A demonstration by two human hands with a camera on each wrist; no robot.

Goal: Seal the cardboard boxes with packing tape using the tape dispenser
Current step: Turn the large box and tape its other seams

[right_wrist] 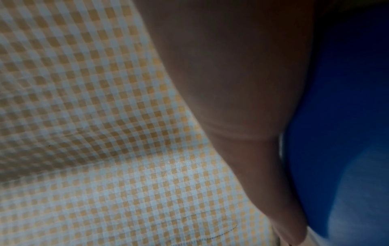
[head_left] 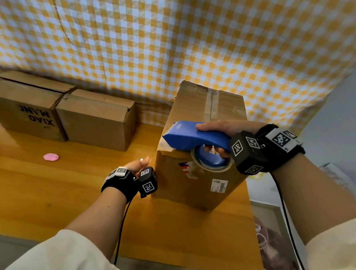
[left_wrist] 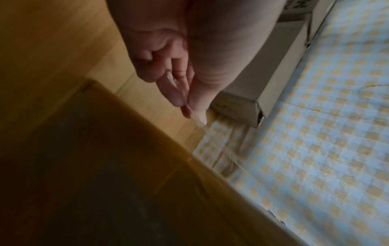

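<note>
One right hand (head_left: 221, 135) holds dispenser (head_left: 193, 139) at box (head_left: 199, 178) near edge (left hand (head_left: 138, 165) beside)

Cream sleeves (head_left: 336, 259), black wrist straps (head_left: 119, 183) with square-coded tags, thin black cables (head_left: 288, 225).

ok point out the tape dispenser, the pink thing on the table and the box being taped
tape dispenser (head_left: 185, 136), head view, blue body
pink thing (head_left: 51, 157), head view, its middle
box being taped (head_left: 193, 181), head view, near side wall
</note>
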